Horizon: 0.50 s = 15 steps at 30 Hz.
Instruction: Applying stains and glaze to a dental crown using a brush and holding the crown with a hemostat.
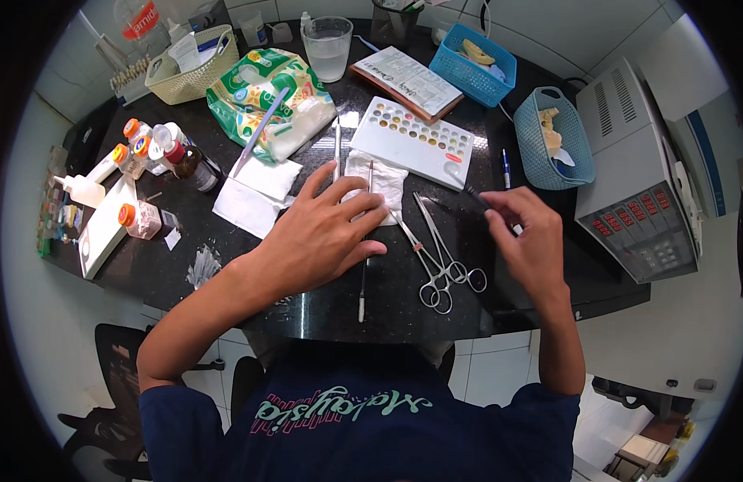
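My left hand point(327, 229) hovers palm down over the middle of the dark worktop, fingers spread and holding nothing. Below it lies a thin brush-like tool point(363, 281), partly covered by the fingers. A folded white tissue point(391, 178) and a slim metal instrument point(337, 149) are just beyond the fingertips. My right hand point(532, 237) pinches a dark slender thing point(474, 198), whose kind I cannot make out; something small and white shows by the fingers. Between the hands rest two scissor-handled metal clamps point(436, 261). Past them sits a white palette point(416, 140) with coloured wells.
Small bottles point(142, 149) and a dark dropper bottle point(193, 167) crowd the left. Behind are a green bag point(243, 88), a glass of water point(327, 52) and a notebook point(410, 80). Blue baskets point(552, 140) and a machine with red digits point(640, 217) stand right.
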Tool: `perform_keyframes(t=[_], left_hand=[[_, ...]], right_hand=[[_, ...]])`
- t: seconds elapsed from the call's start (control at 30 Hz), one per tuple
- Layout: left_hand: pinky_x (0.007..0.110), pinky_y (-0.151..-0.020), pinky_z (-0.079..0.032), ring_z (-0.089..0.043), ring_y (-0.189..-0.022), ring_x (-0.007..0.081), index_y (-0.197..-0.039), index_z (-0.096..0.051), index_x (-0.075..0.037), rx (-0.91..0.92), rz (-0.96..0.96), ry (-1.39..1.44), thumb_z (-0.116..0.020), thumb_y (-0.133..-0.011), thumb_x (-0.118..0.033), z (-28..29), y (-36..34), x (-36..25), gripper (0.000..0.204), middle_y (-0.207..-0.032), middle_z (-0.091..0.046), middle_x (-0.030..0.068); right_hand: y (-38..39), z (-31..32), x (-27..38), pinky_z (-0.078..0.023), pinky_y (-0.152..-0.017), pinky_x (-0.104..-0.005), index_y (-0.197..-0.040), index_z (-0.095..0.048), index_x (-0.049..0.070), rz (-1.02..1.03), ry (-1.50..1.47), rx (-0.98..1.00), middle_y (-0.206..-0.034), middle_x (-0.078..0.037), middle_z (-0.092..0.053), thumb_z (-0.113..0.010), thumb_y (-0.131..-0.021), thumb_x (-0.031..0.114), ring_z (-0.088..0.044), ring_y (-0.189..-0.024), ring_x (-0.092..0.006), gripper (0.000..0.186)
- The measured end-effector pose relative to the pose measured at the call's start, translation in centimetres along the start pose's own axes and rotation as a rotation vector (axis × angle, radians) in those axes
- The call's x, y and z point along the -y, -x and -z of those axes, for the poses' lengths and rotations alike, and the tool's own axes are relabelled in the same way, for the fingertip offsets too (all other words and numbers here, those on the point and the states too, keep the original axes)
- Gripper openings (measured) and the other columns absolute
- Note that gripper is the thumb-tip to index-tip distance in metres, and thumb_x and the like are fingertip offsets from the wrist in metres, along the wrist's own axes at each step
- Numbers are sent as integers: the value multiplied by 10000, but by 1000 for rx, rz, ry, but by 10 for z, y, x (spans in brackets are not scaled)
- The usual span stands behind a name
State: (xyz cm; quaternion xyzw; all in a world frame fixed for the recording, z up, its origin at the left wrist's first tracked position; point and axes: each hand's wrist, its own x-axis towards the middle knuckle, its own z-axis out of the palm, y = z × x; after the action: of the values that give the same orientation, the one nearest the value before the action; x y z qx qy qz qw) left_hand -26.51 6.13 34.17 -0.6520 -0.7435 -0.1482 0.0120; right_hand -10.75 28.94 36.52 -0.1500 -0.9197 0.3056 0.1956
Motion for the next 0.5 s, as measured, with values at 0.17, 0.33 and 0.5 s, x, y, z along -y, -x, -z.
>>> perform_keyframes(t=[0.17, 0.33, 0.5], left_hand=[[516, -1085, -237, -453, -1196, 273, -1164, -594, -67, -30, 8, -48, -615, -845, -332, 4, 1, -8, 415, -1209, -566, 72], [480, -1011, -341, -501, -1111, 293, -1161, -609, -75, -160, 25, 38, -721, -749, -170, 16, 11, -20, 438, -1160, -578, 85], [278, -523, -475, -582, -620, 195, -925, -684, -37, -486, 202, 210, -749, -643, 60, 18, 59, -44, 305, -708, -570, 70]], right_hand=[[13, -13, 0, -501, -691, -354, -937, -647, 10, 101, 71, 88, -838, -123, -625, -658, -760, 17, -633, -771, -277, 177], [16, -14, -4, -486, -717, -363, -944, -635, 5, 154, 117, 141, -881, -119, -593, -666, -758, 31, -604, -821, -286, 190], [8, 20, -2, -497, -667, -355, -935, -639, 0, 246, 149, -34, -841, -106, -592, -680, -766, 50, -611, -767, -258, 181]])
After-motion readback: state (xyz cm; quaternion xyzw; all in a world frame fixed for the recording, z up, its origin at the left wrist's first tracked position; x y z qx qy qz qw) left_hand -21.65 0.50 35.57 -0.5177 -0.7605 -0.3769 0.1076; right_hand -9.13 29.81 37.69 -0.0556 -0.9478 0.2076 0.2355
